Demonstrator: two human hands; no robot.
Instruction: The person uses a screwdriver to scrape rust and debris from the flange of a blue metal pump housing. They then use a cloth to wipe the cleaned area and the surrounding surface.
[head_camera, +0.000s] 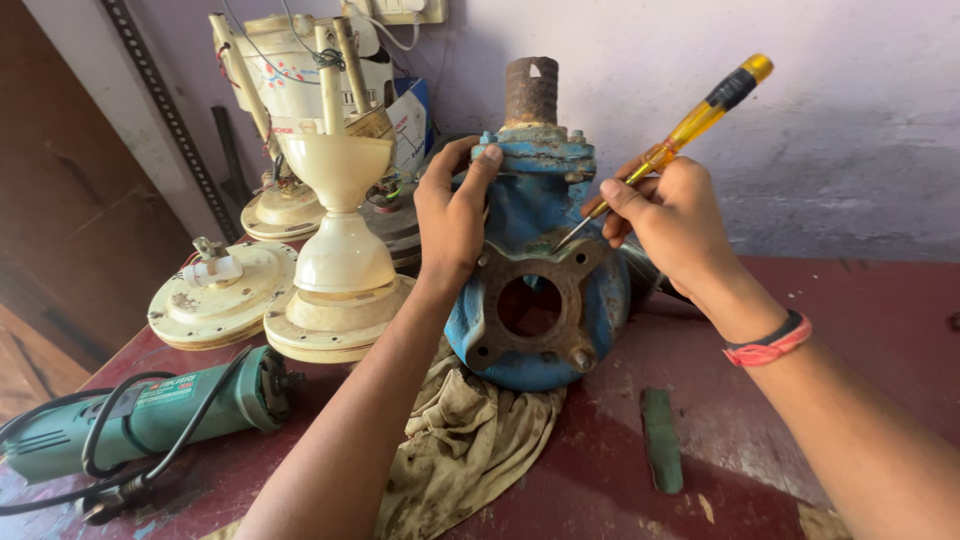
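Your left hand (452, 212) clamps the top left shoulder of a blue pump housing (535, 250), fingers curled over its upper rim and thumb pressed against the side. The pump stands upright near the middle of a dark red bench (880, 310), its rusty flange (530, 305) with a round opening facing you and a rusty pipe stub (531, 90) rising from its top.

Your right hand (672, 218), just to the right of the pump, pinches a yellow-handled screwdriver (690, 125) between thumb and fingers, pen fashion; the handle slants up and away from the pump, and the metal tip touches the flange's upper right corner. A red and black band (768, 343) circles that wrist.

A grimy cloth (465, 440) lies under the pump's base and spills toward you. To the pump's left stand cream fan parts (335, 240), stacked and dusty. Farther left and nearer you lies a green angle grinder (150, 410) with its black cord looped over it. A small green strip (661, 440) rests on the bench, to the pump's lower right.
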